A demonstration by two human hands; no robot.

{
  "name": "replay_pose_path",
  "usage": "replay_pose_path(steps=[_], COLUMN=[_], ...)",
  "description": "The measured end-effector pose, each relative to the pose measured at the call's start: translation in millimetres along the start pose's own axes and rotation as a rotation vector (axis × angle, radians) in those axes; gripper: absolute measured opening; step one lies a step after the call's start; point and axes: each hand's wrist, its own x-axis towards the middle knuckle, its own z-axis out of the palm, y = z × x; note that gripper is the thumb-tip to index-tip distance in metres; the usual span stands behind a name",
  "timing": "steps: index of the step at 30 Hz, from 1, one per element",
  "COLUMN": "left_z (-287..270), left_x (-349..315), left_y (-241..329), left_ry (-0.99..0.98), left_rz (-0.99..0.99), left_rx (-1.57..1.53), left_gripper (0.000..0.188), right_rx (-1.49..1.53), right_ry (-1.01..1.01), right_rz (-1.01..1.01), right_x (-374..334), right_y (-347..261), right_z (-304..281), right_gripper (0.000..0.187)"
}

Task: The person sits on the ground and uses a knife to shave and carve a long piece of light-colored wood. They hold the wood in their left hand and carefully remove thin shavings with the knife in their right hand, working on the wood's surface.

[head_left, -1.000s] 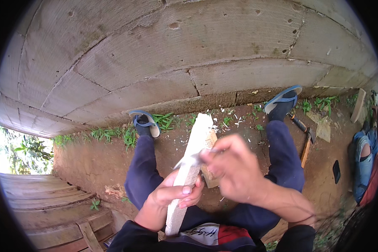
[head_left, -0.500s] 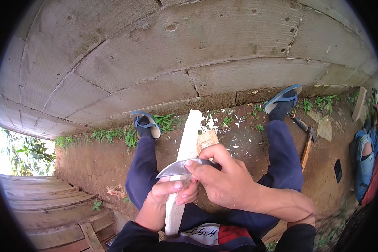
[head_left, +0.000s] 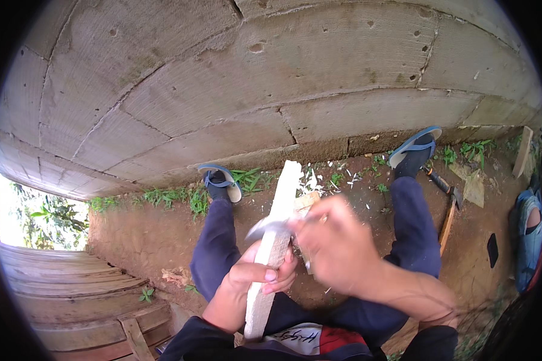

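The left hand (head_left: 247, 275) has its fingers and thumb closed around the lower half of a pale wooden stick (head_left: 271, 248); the stick slants from the person's lap out toward the wall (head_left: 319, 78), its near end close to the shirt (head_left: 298, 339) and its far end free, between the two legs; the right hand (head_left: 340, 253) is blurred, yet its fingers are curled in a grip on a knife (head_left: 266, 226) (its handle is hidden within the hand); the grey, curved blade lies across the stick just beyond the left hand, its tip pointing left, and whether the edge bites into the wood I cannot tell.

Behind the right hand a wooden block (head_left: 308, 200) shows in part, to the right of the stick; pale shavings (head_left: 311, 181) are scattered on the brown ground (head_left: 144, 231) around it and toward the wall; both feet wear blue-strapped sandals (head_left: 417, 145) and stand well apart near the foot of the wall, with grass (head_left: 199, 202) growing by the left one.

Beyond the right leg lies a hammer (head_left: 455, 197), with a strip of wood (head_left: 447, 224) beside its head; farther right are a flat black object (head_left: 492, 251) and, at the rim, another person's blue denim (head_left: 527, 265); wooden boards (head_left: 72, 304) fill the lower left.
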Motion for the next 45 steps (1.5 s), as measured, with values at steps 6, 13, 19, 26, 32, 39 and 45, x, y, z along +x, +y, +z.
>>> replay_pose_path(steps=[6, 13, 19, 26, 32, 39, 45], left_z=[0, 3, 1, 2, 1, 1, -2], left_x=[-2, -1, -3, -2, -1, 0, 0], left_y=[0, 2, 1, 1, -1, -3, -3], left_ry=[-0.006, 0.0, 0.014, 0.011, -0.002, 0.013, -0.024], left_rz=[0.021, 0.025, 0.028, 0.025, -0.002, -0.007, -0.031], left_rx=[-0.023, -0.02, 0.012, -0.012, 0.001, -0.006, 0.004], left_gripper=[0.035, 0.033, 0.032, 0.032, 0.032, 0.032, 0.033], right_rx=[0.115, 0.085, 0.074, 0.017, -0.024, -0.045, 0.123], right_ry=[-0.034, 0.078, -0.104, 0.011, -0.032, -0.031, -0.075], right_rz=[-0.013, -0.006, -0.029, -0.003, -0.042, -0.046, -0.019], right_x=[-3, 8, 4, 4, 4, 7, 2], right_y=[-2, 3, -8, 1, -1, -1, -3], right_z=[1, -6, -10, -5, -6, -8, -5], right_gripper=[0.031, 0.037, 0.023, 0.036, 0.03, 0.03, 0.027])
